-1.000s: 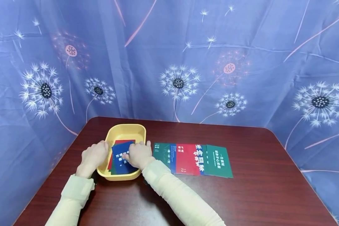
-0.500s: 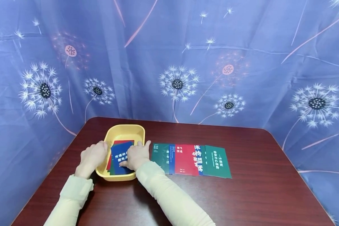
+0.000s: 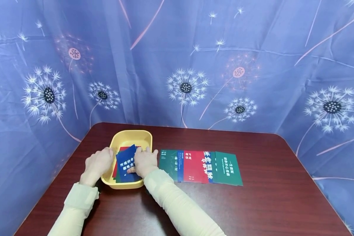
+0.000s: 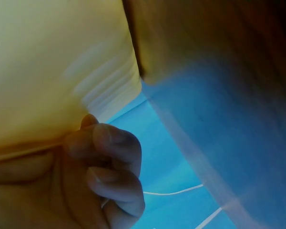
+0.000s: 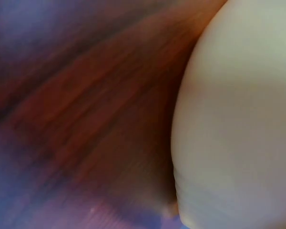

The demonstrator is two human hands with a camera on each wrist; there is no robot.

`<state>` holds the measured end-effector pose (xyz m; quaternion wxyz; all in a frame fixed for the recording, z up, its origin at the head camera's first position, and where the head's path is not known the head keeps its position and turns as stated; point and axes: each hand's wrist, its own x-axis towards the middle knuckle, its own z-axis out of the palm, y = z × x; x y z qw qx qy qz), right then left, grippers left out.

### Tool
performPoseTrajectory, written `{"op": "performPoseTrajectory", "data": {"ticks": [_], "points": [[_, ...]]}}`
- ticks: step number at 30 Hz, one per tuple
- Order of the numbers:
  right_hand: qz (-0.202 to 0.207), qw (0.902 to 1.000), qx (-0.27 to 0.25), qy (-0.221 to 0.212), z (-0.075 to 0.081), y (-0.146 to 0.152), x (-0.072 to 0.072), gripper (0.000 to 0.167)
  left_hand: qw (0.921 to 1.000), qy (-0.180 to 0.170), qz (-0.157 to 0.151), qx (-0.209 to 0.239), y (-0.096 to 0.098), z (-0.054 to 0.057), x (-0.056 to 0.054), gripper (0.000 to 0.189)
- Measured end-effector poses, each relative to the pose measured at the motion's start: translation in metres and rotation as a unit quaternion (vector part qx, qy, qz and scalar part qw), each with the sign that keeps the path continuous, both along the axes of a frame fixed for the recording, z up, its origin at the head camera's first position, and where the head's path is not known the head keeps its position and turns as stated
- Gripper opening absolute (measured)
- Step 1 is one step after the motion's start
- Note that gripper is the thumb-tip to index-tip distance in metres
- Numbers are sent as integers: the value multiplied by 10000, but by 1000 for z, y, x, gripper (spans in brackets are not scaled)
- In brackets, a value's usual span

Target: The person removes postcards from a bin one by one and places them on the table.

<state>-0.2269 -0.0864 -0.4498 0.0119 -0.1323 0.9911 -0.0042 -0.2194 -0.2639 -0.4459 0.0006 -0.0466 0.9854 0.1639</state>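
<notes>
A yellow plastic basin (image 3: 131,132) stands at the left of the table with several printed cards in it. My left hand (image 3: 98,165) grips its left rim; in the left wrist view, curled fingers (image 4: 117,143) hold the rim beside the pale basin wall (image 4: 52,71). Over the basin's right side, my right hand (image 3: 144,162) pinches the top blue card (image 3: 125,163), its thumb lying on the card's face. That card sits turned at an angle over red and green ones, and its right part is hidden by the hand. The right wrist view shows mostly the blurred basin wall (image 5: 238,119).
Right of the basin, an overlapping row of cards lies flat: a green card (image 3: 168,162), a red card (image 3: 193,166), blue ones and another green card (image 3: 228,168). The dark red wooden table (image 3: 268,196) ends at a blue dandelion-print curtain (image 3: 153,82).
The right hand moved slightly left and back over the basin. The top blue card has turned, with its upper right corner now raised. My left hand stays on the rim.
</notes>
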Motion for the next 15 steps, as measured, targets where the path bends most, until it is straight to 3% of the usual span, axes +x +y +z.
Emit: {"op": "performPoseTrajectory", "data": {"ticks": [3, 10, 15], "points": [[129, 9999, -95, 64, 0, 1, 1, 84, 10000, 29, 17, -28, -1, 0, 1, 48], [317, 9993, -39, 192, 0, 3, 0, 34, 10000, 27, 17, -48, 1, 0, 0, 48], [229, 9980, -224, 538, -1, 3, 0, 26, 10000, 17, -5, -11, 1, 1, -1, 47]]}}
